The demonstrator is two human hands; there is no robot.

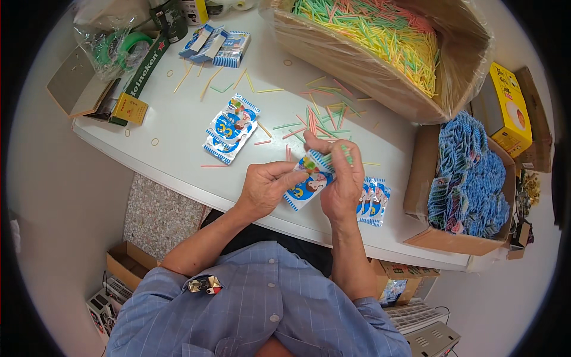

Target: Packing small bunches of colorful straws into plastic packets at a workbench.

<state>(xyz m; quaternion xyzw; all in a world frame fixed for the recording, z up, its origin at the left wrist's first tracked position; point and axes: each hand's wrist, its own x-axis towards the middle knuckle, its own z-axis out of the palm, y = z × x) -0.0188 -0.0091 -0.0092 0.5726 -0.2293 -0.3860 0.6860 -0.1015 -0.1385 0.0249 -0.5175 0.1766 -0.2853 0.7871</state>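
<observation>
A small white-and-blue printed packet [308,189] is tilted between my hands above the table's near edge. My left hand [263,189] pinches its left side, thumb across the front. My right hand [345,189] is closed around its upper right edge, with a few thin green sticks [347,156] showing between thumb and fingers. Whether the sticks reach into the packet is hidden. Just beyond lies a loose scatter of pink, green and yellow sticks [321,122]. Similar packets [231,131] overlap to the left, and more packets [376,201] lie fanned beside my right wrist.
A big plastic-lined carton [363,68] full of pastel sticks stands at the back right. Right of me, a cardboard box [443,235] holds many blue packets. Small blue boxes [217,46], rubber bands, and a box with green tape [134,47] sit at the far left.
</observation>
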